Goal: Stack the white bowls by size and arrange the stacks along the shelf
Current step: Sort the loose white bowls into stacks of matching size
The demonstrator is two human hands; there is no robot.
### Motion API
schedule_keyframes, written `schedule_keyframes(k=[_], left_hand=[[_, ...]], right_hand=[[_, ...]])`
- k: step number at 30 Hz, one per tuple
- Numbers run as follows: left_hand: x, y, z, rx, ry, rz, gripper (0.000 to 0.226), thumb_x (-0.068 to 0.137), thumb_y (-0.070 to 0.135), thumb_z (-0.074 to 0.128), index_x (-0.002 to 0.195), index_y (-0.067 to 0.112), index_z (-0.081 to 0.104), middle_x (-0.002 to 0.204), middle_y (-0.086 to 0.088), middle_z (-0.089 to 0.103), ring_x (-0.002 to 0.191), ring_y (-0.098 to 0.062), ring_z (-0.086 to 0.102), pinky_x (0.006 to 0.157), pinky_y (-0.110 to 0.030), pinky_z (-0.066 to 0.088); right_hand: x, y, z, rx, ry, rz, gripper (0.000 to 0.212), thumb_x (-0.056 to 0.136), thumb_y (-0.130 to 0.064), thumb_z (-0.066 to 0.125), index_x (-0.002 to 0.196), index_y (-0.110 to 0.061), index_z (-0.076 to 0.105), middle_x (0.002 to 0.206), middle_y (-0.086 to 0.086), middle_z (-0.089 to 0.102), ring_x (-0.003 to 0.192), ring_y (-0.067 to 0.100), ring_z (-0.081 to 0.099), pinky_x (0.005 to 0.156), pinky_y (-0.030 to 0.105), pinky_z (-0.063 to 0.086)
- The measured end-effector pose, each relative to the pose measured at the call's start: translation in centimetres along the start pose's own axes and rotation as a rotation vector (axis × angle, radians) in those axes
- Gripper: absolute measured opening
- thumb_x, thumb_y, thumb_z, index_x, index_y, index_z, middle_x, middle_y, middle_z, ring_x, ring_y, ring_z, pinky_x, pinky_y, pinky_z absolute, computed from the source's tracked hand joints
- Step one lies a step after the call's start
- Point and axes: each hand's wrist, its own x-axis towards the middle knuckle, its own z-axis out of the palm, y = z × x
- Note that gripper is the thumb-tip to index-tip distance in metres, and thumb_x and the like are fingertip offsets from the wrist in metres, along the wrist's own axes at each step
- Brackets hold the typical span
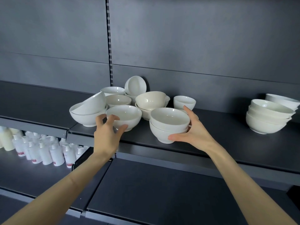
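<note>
Several loose white bowls [151, 99] lie jumbled in the middle of the dark shelf [227, 143], some tilted or on their sides. My right hand [193, 129] grips a stack of two medium bowls [168, 122] at the shelf's front, thumb under the lower bowl and fingers round its right side. My left hand [107, 132] reaches a single white bowl [125, 115] to the stack's left, fingers spread and curved at its near rim, thumb against its lower wall. A finished stack of larger bowls [266, 119] stands at the right.
Two big bowls [87, 112], one tipped inside the other, sit left of my left hand. Another bowl stack [282, 99] stands behind the right one. White bottles [45, 151] crowd the lower shelf at left. Bare shelf lies between the pile and the right stacks.
</note>
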Motion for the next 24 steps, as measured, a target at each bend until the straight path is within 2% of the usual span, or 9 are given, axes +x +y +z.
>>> schedule_keyframes(k=[2, 5, 9, 11, 14, 17, 19, 21, 24], left_hand=[[0.2, 0.0, 0.1, -0.026, 0.000, -0.014, 0.028, 0.087, 0.028, 0.069, 0.109, 0.013, 0.060, 0.131, -0.008, 0.039, 0.069, -0.008, 0.053, 0.091, -0.033, 0.042], [0.4, -0.3, 0.2, -0.097, -0.013, -0.041, 0.027, 0.084, 0.024, 0.072, 0.106, 0.011, 0.062, 0.129, -0.009, 0.040, 0.078, -0.026, 0.060, 0.095, -0.041, 0.047], [0.0, -0.5, -0.2, -0.162, -0.010, -0.013, 0.024, 0.083, 0.019, 0.074, 0.102, 0.010, 0.063, 0.128, -0.008, 0.040, 0.083, -0.029, 0.062, 0.095, -0.044, 0.049], [-0.3, -0.2, -0.8, -0.193, 0.010, 0.005, 0.020, 0.083, 0.017, 0.073, 0.099, 0.012, 0.062, 0.129, -0.009, 0.040, 0.079, -0.024, 0.062, 0.091, -0.035, 0.049], [-0.7, 0.4, -2.1, -0.253, 0.061, 0.055, 0.017, 0.083, 0.015, 0.072, 0.095, 0.018, 0.060, 0.129, -0.007, 0.042, 0.079, 0.001, 0.060, 0.086, -0.017, 0.047], [-0.9, 1.5, -3.5, -0.341, 0.110, 0.112, 0.017, 0.082, 0.015, 0.073, 0.093, 0.019, 0.061, 0.128, -0.006, 0.046, 0.085, 0.010, 0.060, 0.082, -0.001, 0.044], [-0.7, 2.7, -4.2, -0.393, 0.116, 0.179, 0.019, 0.081, 0.014, 0.075, 0.093, 0.020, 0.062, 0.126, -0.002, 0.051, 0.094, -0.002, 0.062, 0.087, -0.006, 0.046], [-0.1, 4.4, -4.4, -0.470, 0.048, 0.269, 0.019, 0.079, 0.015, 0.076, 0.091, 0.022, 0.062, 0.123, 0.002, 0.055, 0.101, -0.017, 0.064, 0.092, -0.017, 0.049], [0.8, 7.0, -3.5, -0.554, -0.110, 0.306, 0.021, 0.075, 0.023, 0.077, 0.085, 0.033, 0.061, 0.125, -0.002, 0.057, 0.097, -0.020, 0.068, 0.093, -0.028, 0.052]], right_hand=[[-0.1, -0.1, 0.0, -0.001, 0.002, 0.000, 0.116, 0.065, -0.012, 0.087, 0.152, -0.029, 0.014, 0.104, -0.042, 0.031, 0.107, -0.001, 0.042, 0.093, 0.018, 0.032], [-0.2, -0.1, -0.1, 0.006, 0.002, 0.003, 0.115, 0.065, -0.012, 0.087, 0.152, -0.029, 0.014, 0.103, -0.042, 0.032, 0.103, -0.006, 0.044, 0.092, 0.017, 0.032], [-0.1, -0.3, -0.1, 0.025, -0.007, -0.002, 0.112, 0.066, -0.010, 0.086, 0.150, -0.032, 0.016, 0.101, -0.042, 0.035, 0.090, -0.022, 0.043, 0.084, 0.010, 0.034], [-0.1, -0.2, -0.1, 0.034, -0.009, -0.005, 0.112, 0.066, -0.009, 0.086, 0.150, -0.032, 0.016, 0.101, -0.041, 0.035, 0.088, -0.024, 0.043, 0.075, 0.005, 0.039], [-0.1, -0.2, 0.0, 0.040, -0.014, -0.008, 0.112, 0.067, -0.007, 0.085, 0.150, -0.032, 0.016, 0.100, -0.041, 0.035, 0.085, -0.026, 0.043, 0.069, -0.002, 0.040], [-0.1, -0.3, 0.0, 0.049, -0.014, -0.017, 0.112, 0.067, -0.007, 0.085, 0.151, -0.032, 0.015, 0.101, -0.040, 0.036, 0.087, -0.024, 0.043, 0.072, 0.002, 0.040], [-0.1, -0.2, 0.0, 0.054, -0.017, -0.021, 0.111, 0.067, -0.008, 0.085, 0.151, -0.032, 0.015, 0.100, -0.040, 0.035, 0.090, -0.021, 0.044, 0.078, 0.008, 0.038], [0.0, -0.1, 0.0, 0.050, -0.018, -0.025, 0.111, 0.067, -0.009, 0.085, 0.151, -0.031, 0.015, 0.102, -0.040, 0.035, 0.098, -0.014, 0.048, 0.084, 0.012, 0.036], [0.1, 0.1, -0.1, 0.047, -0.017, -0.027, 0.110, 0.066, -0.011, 0.086, 0.150, -0.030, 0.017, 0.102, -0.040, 0.036, 0.095, -0.016, 0.047, 0.077, 0.009, 0.042]])
